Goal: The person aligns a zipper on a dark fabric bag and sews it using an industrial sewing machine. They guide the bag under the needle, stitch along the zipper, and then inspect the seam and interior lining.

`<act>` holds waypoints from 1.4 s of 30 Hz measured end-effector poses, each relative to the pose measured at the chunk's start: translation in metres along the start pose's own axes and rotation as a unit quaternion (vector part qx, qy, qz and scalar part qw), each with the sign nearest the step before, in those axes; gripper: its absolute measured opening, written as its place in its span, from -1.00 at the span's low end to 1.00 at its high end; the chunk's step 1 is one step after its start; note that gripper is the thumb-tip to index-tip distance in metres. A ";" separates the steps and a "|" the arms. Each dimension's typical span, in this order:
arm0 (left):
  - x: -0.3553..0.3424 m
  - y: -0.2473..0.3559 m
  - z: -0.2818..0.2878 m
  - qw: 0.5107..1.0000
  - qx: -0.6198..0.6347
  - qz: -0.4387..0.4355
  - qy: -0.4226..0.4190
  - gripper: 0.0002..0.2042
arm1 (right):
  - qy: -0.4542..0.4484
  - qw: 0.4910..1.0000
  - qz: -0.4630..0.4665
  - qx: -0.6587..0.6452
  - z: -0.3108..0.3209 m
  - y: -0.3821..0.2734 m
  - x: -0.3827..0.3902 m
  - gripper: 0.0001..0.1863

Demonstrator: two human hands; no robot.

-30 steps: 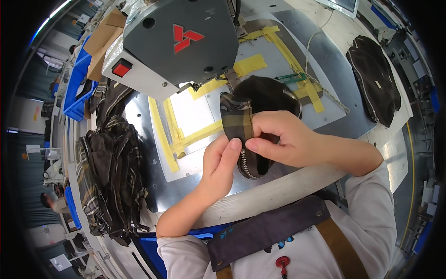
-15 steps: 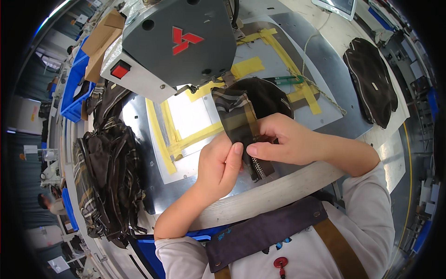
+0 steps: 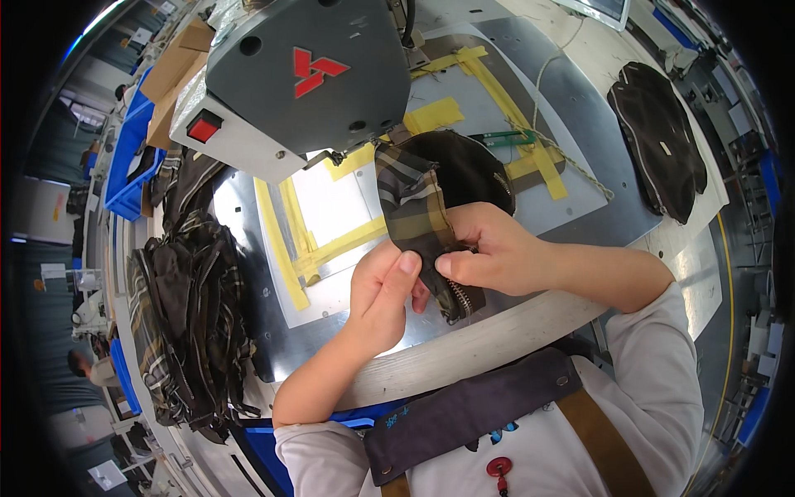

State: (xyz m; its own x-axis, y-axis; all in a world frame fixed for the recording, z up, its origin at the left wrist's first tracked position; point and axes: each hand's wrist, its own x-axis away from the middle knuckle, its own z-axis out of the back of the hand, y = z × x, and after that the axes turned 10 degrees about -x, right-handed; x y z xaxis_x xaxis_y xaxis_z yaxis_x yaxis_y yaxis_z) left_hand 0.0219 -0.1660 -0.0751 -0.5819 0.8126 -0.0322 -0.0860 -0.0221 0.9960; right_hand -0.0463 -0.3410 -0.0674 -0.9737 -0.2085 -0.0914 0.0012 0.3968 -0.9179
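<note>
Between my hands is a dark pouch-like fabric piece (image 3: 414, 199) with a plaid outer side and a metal zipper along its edge. My left hand (image 3: 385, 290) pinches its near edge between thumb and fingers. Close beside it, my right hand (image 3: 497, 253) grips the same piece, thumb pressed on the edge near the zipper. The zipper end hangs below my thumbs, over the near side of the plate. Black lining shows in the rounded opening beyond my right hand. The sewing machine head (image 3: 306, 83), grey with a red switch, stands just beyond the piece.
Yellow tape strips (image 3: 356, 240) frame a white sheet on the metal plate (image 3: 273, 331). Green thread snips (image 3: 505, 139) lie at the back right. A heap of plaid and dark zippered pieces (image 3: 195, 323) is at the left. A dark zippered pouch (image 3: 658, 141) lies at the right.
The fabric piece has turned slightly between my fingers, showing more of its plaid side and dark lining. My hands stay close together, still gripping it. The whole view has shifted slightly.
</note>
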 end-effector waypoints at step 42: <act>-0.007 -0.007 0.001 0.976 -0.181 -0.121 -0.020 -0.73 | 0.018 0.998 -0.056 0.019 0.006 -0.003 0.005 -0.71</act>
State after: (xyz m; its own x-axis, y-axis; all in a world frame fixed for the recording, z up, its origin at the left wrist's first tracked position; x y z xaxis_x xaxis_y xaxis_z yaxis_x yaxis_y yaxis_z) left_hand 0.0277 -0.1711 -0.0815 -0.4769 0.8419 -0.2523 -0.5013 -0.0248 0.8649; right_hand -0.0501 -0.3490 -0.0673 -0.9757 -0.2176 0.0256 -0.0999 0.3376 -0.9360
